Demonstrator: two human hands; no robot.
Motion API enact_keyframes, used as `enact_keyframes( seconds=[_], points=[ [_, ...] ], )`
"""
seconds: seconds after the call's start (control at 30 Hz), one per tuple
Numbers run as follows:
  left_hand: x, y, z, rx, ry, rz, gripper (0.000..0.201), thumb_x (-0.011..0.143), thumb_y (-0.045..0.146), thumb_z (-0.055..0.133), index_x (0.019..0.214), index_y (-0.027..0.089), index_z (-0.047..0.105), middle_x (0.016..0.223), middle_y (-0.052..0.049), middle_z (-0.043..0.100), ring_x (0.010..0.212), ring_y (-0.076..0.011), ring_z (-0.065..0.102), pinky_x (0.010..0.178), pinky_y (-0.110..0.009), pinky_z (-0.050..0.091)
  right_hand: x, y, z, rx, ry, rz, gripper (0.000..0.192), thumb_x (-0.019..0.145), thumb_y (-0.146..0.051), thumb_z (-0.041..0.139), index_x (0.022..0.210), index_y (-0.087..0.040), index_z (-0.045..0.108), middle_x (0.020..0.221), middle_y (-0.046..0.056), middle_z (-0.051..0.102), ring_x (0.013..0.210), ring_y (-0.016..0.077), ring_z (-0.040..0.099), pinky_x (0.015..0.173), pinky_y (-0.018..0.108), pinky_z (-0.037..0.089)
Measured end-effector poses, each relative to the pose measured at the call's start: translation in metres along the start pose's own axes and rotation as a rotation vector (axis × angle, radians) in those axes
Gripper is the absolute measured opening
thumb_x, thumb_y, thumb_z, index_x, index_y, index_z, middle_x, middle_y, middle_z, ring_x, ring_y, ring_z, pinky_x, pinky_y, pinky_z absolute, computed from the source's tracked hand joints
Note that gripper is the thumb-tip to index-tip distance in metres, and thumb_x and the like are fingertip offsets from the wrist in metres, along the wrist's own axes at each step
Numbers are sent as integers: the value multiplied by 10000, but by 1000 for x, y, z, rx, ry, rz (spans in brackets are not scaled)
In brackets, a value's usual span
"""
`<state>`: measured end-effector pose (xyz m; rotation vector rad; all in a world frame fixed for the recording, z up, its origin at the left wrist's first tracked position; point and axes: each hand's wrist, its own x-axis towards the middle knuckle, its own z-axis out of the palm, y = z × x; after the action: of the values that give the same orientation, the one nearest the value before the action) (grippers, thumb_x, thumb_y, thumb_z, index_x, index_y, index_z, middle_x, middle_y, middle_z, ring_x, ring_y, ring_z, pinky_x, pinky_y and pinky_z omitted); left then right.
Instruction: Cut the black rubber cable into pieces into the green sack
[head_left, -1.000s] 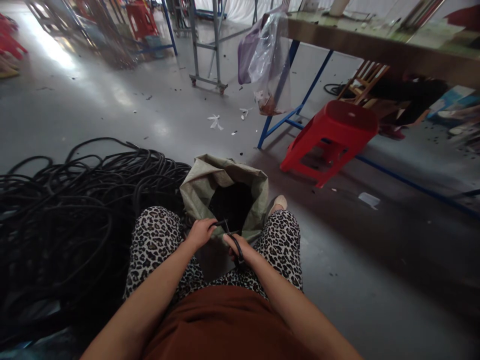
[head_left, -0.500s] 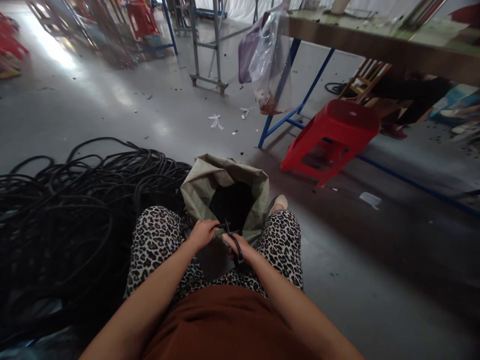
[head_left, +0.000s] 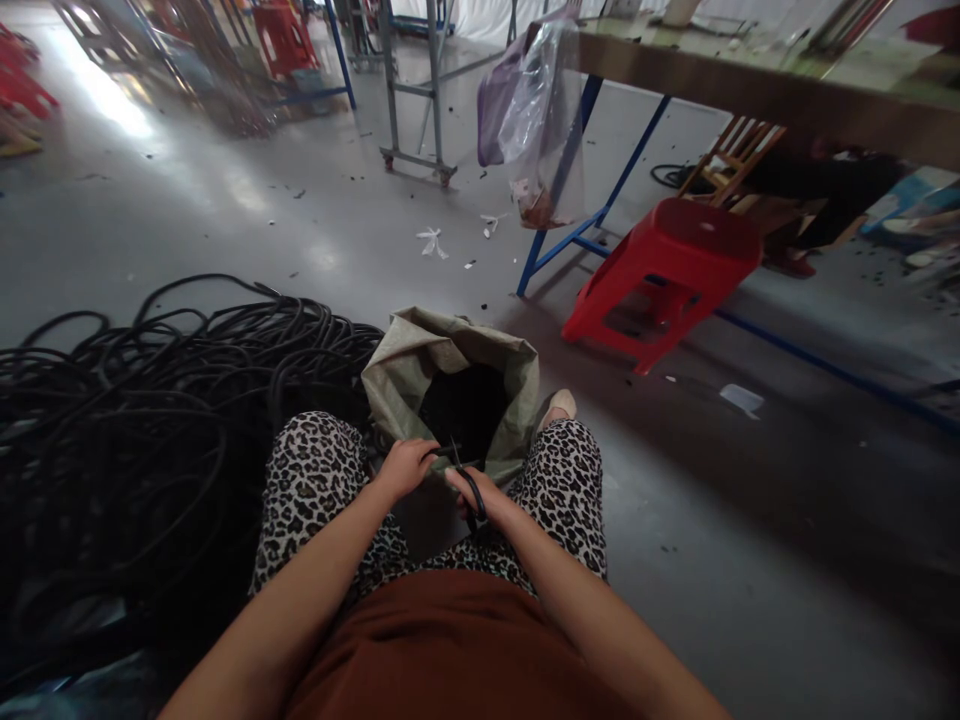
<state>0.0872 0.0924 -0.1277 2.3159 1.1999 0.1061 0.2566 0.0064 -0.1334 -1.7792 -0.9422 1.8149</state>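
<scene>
Slim scissors with black looped handles and narrow metal blades (head_left: 476, 490) are in the person's right hand (head_left: 492, 497), its fingers curled around the handles, just over the near rim of an open greenish-beige woven sack (head_left: 397, 385). The left hand (head_left: 407, 466) is closed as well, pinching a short black cord-like strip (head_left: 448, 452) whose free end reaches over to the blades. I can't tell whether the blades touch it, or how wide apart they stand; everything there is too small and dim.

Much of the right hand's grip is hidden behind the handles, and inside the sack I make out only a dark mass. To the person's left, a heap of black tube-like cords (head_left: 187, 400) sinks into shadow, its near side hard to read. Under the table, another person's dark-clad legs (head_left: 836, 195) show only in part.

Both bare forearms slant forward and inward from the brown top (head_left: 427, 640), so the hands come close together without meeting. The left hand lies back upward; the right wrist runs in line with its forearm, between the knees in leopard-print trousers (head_left: 315, 470).
</scene>
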Motion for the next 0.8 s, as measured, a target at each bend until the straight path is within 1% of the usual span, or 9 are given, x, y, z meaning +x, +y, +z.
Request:
enact_keyframes(
  seconds=[0.2, 0.47, 0.63, 0.8],
  points=[
    [0, 1, 0, -6, -1, 1, 270, 860, 280, 480, 1085, 244, 625, 988, -45, 673, 934, -173, 599, 826, -294, 415, -3, -4, 1, 18, 0, 23, 416, 855, -501, 507, 1026, -125, 560, 554, -22, 522, 406, 105, 515, 399, 206, 447],
    [0, 2, -1, 10, -14, 3, 272, 859, 277, 473, 1079, 250, 630, 973, -38, 676, 923, -172, 598, 821, -290, 414, -3, -5, 0, 23, 8, 24, 457, 835, -533, 522, 1036, -124, 567, 575, -14, 533, 415, 110, 522, 403, 213, 447],
    [0, 2, -2, 13, -6, 10, 272, 864, 272, 471, 1087, 239, 622, 988, -43, 674, 931, -175, 598, 819, -293, 412, -7, -9, 0, 28, 18, 25, 446, 847, -516, 512, 1042, -118, 564, 582, -8, 534, 442, 119, 540, 409, 211, 453],
    [0, 2, -2, -4, 12, 19, 272, 868, 269, 467, 1092, 235, 616, 1003, -40, 671, 940, -172, 598, 818, -288, 417, -7, -8, 1, 32, 27, 33, 464, 838, -531, 517, 1048, -120, 563, 592, -3, 537, 438, 118, 538, 400, 209, 445]
  ],
)
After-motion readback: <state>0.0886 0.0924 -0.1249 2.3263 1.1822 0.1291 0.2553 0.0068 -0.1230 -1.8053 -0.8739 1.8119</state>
